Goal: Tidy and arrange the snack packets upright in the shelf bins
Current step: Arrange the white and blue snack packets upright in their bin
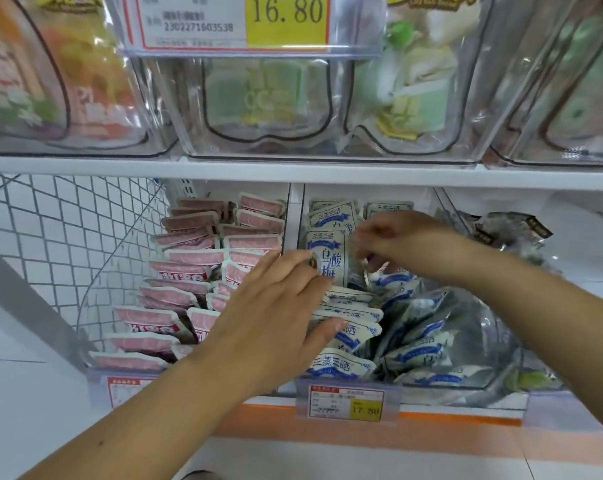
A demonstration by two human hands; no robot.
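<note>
Two hands in the bin [480, 344].
Left hand [272, 317], 9 o'clock, fingers straight, presses packets [341, 365]; right hand [397, 244], 12 o'clock, blurred, grip unclear.

Pink packets [189, 244], white-blue packets [331, 258], yellow price tag [286, 19] w/ red border.

16.80 tag [230, 20], 17.80 tag [347, 404]

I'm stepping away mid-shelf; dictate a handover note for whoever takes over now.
Left hand: flat, fingers straight, pressing the left row of flat white-and-blue snack packets in the middle clear plastic bin.
Right hand: curled over the rear packets; blurred, grip unclear.
Done: pink snack packets in the left bin sit in rows.
To do: blue packets on the bin's right side lie jumbled; stand them up.
</note>
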